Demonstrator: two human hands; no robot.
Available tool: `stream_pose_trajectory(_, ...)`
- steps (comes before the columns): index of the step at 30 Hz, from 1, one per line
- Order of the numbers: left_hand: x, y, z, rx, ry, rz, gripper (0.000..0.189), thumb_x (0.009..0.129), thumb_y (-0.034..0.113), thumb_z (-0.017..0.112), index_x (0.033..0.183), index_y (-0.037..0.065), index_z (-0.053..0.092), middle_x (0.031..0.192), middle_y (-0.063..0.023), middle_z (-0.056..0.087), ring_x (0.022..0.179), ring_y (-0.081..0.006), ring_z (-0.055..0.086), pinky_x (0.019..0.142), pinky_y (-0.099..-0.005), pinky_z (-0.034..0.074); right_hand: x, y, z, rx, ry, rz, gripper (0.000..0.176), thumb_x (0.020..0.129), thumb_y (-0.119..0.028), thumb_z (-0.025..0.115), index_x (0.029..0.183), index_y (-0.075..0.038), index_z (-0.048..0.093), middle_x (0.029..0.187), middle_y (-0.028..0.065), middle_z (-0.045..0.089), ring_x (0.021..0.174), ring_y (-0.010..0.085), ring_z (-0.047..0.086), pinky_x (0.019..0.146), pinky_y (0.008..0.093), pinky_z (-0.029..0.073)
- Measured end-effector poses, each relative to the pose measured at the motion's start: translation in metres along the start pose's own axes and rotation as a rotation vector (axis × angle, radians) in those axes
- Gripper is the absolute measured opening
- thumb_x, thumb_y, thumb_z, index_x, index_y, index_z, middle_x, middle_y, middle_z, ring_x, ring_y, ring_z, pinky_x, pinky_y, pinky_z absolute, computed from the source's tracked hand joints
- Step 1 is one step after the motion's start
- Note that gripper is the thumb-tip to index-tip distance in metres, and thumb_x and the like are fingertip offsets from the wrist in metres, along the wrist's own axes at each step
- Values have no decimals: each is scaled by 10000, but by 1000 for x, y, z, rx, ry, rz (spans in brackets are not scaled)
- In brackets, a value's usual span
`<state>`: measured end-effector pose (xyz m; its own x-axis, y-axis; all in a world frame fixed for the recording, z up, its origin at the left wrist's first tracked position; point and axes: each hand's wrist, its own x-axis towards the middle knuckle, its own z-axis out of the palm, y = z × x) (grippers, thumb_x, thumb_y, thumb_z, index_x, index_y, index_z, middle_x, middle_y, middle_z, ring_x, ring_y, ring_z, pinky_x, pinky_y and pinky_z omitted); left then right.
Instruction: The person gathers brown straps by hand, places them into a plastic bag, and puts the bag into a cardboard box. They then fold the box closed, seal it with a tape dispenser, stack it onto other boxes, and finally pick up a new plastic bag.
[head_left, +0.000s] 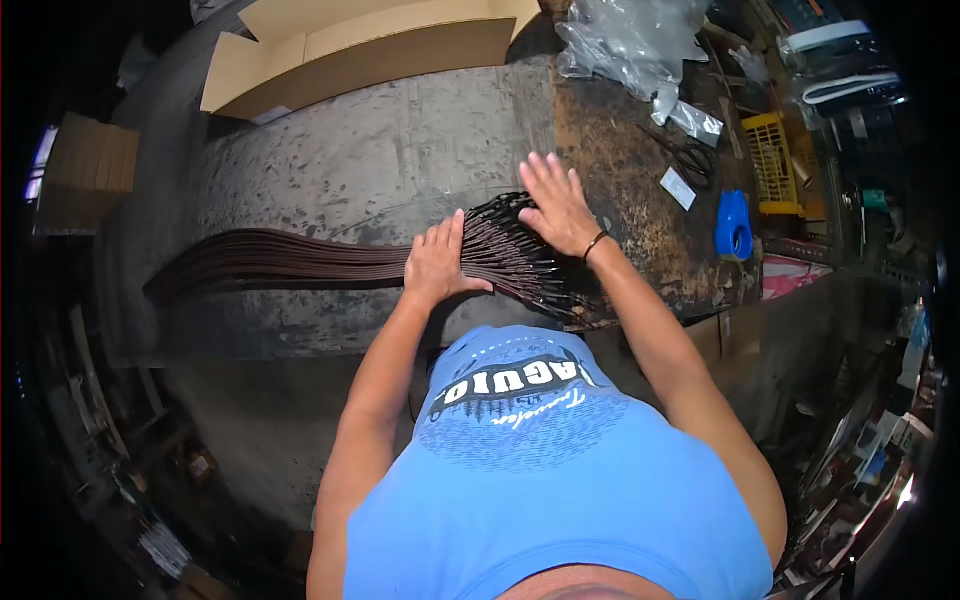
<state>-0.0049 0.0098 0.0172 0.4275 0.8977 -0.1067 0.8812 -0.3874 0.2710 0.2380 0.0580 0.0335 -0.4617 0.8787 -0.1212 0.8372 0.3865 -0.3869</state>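
Note:
A bundle of long, flat, dark brown straps (300, 257) lies lengthwise on the workbench. On the right the straps fan out into narrow ends with black tips (535, 270). My left hand (435, 262) lies across the bundle where the fan begins, fingers over the far side and thumb stretched along the near side, holding the straps together. At the far edge of the black tips is my right hand (560, 212), fingers stretched and spread, with nothing gripped in it. Its palm side is hidden, so whether it touches the tips is hard to tell.
The worn workbench (350, 170) carries an open cardboard box (370, 65) at the back and clear plastic bags (630, 45). To the right lie black-handled scissors (690, 155), a small white packet (678, 188) and a blue tape dispenser (734, 226). A yellow crate (770, 160) stands beyond.

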Motion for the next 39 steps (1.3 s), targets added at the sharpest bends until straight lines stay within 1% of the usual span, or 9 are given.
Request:
stream_pose_trajectory(4,-1,-1,7,66,47,5,1325,390,737,693,1388,-6,236,1243,-122,476,1067,-261,493,884,-375,390,-10,5,11,-8,404,15,707,910,-524,353,1443,-92,184,1511,128,119,1387,360,83,1091,524,89)
stream_pose_trajectory(6,-1,-1,9,66,14,2,1336,390,737,696,1393,-7,222,1244,-120,477,1092,-260,482,886,-376,390,-16,5,40,-77,-32,78,707,901,-534,349,1441,-104,196,1512,107,128,1393,337,66,1091,545,74)
stream_pose_trajectory(8,-1,-2,11,57,52,3,1329,388,718,708,1386,-19,233,1270,-133,468,1113,-273,467,886,-385,385,-23,16,42,50,-3,98,709,902,-545,328,1440,-101,199,1511,116,127,1393,337,68,1096,531,72)
stream_pose_trajectory(14,1,1,9,133,14,-9,1346,408,755,680,1401,-18,201,1270,-101,456,1087,-242,467,877,-351,379,-69,2,-19,16,542,73,716,903,-532,348,1427,-63,216,1498,141,162,1386,350,88,1093,533,72)
stream_pose_trajectory(16,2,2,8,156,-2,-25,1340,405,753,682,1399,-12,210,1278,-103,452,1088,-242,469,873,-350,382,-85,-3,14,-35,545,68,736,895,-535,361,1421,-43,216,1495,146,166,1381,359,103,1087,542,78)
stream_pose_trajectory(18,2,2,8,145,1,-25,1334,405,752,681,1398,-8,216,1278,-104,454,1088,-243,470,874,-351,382,-97,-7,51,-35,21,140,738,888,-538,373,1427,-61,212,1493,152,170,1379,362,110,1085,543,85)
stream_pose_trajectory(27,0,4,6,100,-7,-24,1313,428,690,731,1403,-2,188,1286,-130,454,1111,-284,466,913,-380,376,-157,-21,26,-15,318,119,1013,725,-608,589,1417,5,176,1479,212,150,1367,409,103,1087,535,90)
stream_pose_trajectory(33,0,5,4,83,-48,-40,1317,429,677,743,1408,2,176,1301,-131,441,1134,-287,451,926,-387,367,-166,-7,81,-117,203,356,724,851,-305,552,1421,-36,195,1486,166,162,1368,372,133,1072,555,138)
stream_pose_trajectory(39,3,4,5,118,17,-19,1299,421,705,718,1390,-6,225,1294,-128,451,1090,-276,481,882,-377,392,-157,-17,59,-96,233,364,731,843,-324,552,1415,-31,204,1481,172,171,1369,366,136,1077,559,110)
